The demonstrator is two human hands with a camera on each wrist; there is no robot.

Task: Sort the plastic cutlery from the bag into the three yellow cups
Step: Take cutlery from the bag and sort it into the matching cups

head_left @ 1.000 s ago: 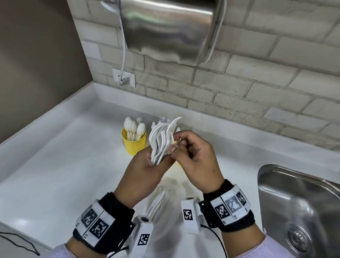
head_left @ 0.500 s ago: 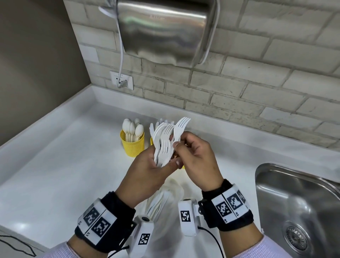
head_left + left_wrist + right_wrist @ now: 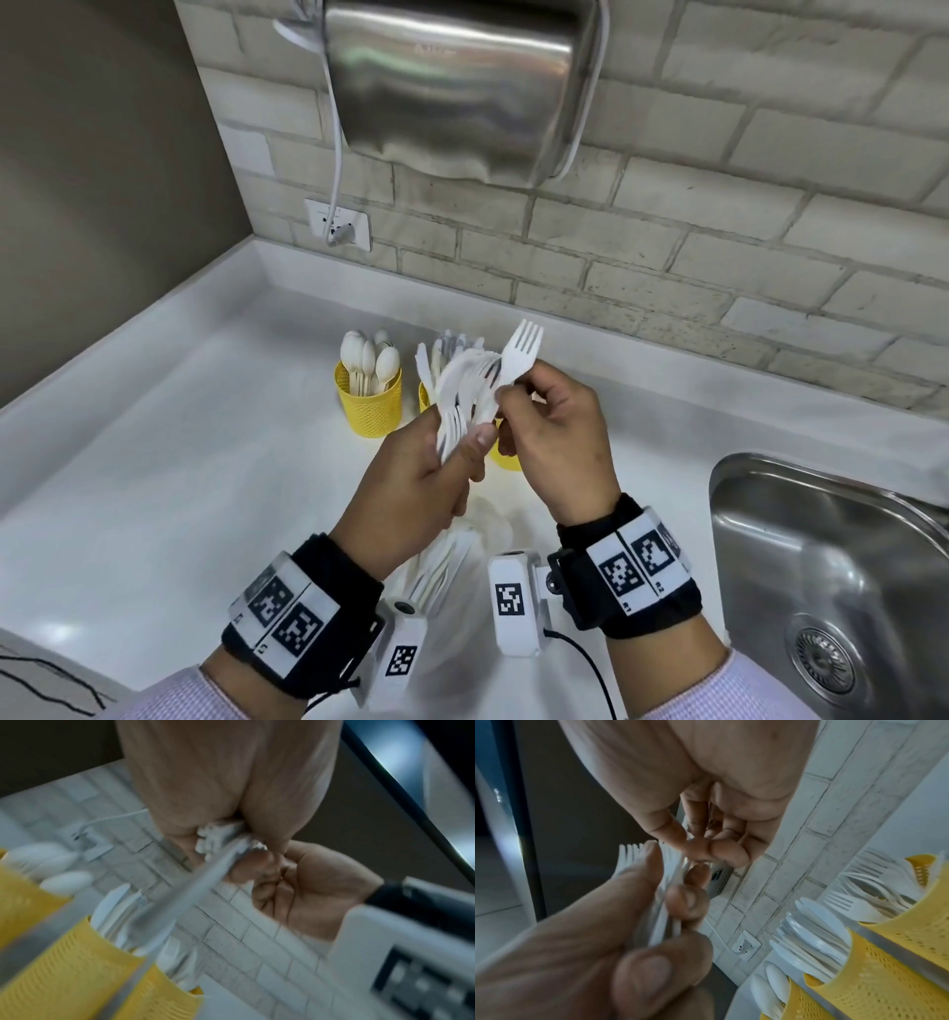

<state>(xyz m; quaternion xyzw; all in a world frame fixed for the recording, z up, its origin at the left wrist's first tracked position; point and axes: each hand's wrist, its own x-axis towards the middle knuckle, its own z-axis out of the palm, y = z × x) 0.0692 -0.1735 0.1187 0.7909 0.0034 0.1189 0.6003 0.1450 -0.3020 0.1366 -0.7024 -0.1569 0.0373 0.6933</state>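
My right hand (image 3: 557, 442) has just pulled one fork (image 3: 518, 354) up from the bunch (image 3: 457, 406) my left hand (image 3: 416, 483) grips, so next it goes in the fork cup (image 3: 916, 925) just behind my fingers.

White plastic forks (image 3: 464, 390); white plastic spoons (image 3: 371, 360); yellow perforated plastic cups (image 3: 368, 406); white countertop (image 3: 154, 462); pale grey-beige brick wall (image 3: 719, 216); silver steel sink (image 3: 832, 565); black wristbands (image 3: 328, 591) bearing black-and-white square-code tags.
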